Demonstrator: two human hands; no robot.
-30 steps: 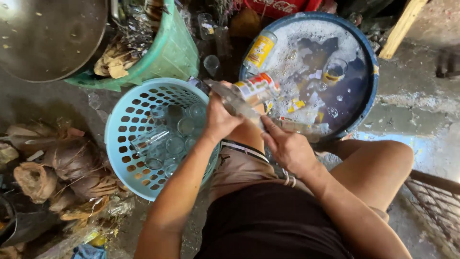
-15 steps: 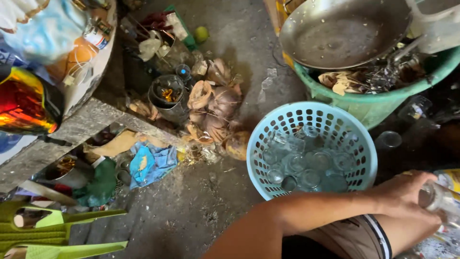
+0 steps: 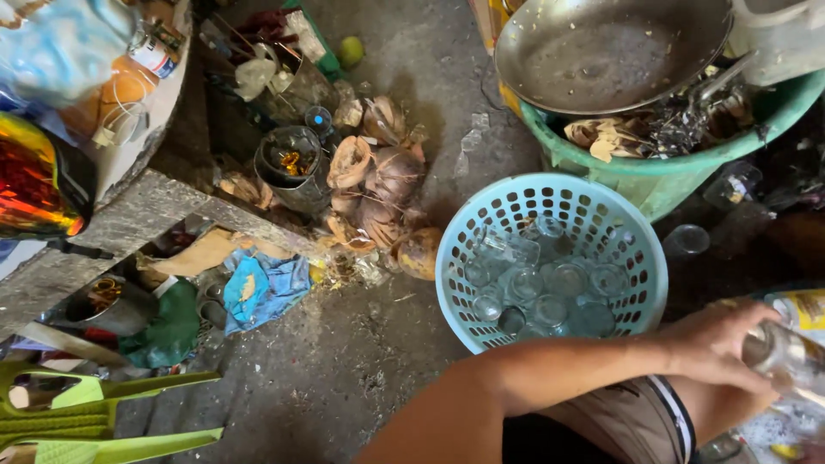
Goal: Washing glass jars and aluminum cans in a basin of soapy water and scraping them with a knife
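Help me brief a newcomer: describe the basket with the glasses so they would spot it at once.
Find the big green tub with the metal pan on top. Just below it on the concrete floor stands the round light-blue basket, beside the left hand. Only it has perforated walls and clear glasses inside.

Basket [image 3: 638, 258] stood at centre-right on the floor [image 3: 361, 378], with drinking glasses [image 3: 537, 288] lying inside it. Tub [image 3: 662, 176] sat at the basket's one o'clock, a metal pan [image 3: 601, 51] resting on top of it. Coconut husks [image 3: 378, 185] lay at the basket's ten o'clock. Cloth [image 3: 262, 288] lay at its nine o'clock. Left hand [image 3: 718, 344], at its four o'clock, touched a glass bottle [image 3: 786, 357].
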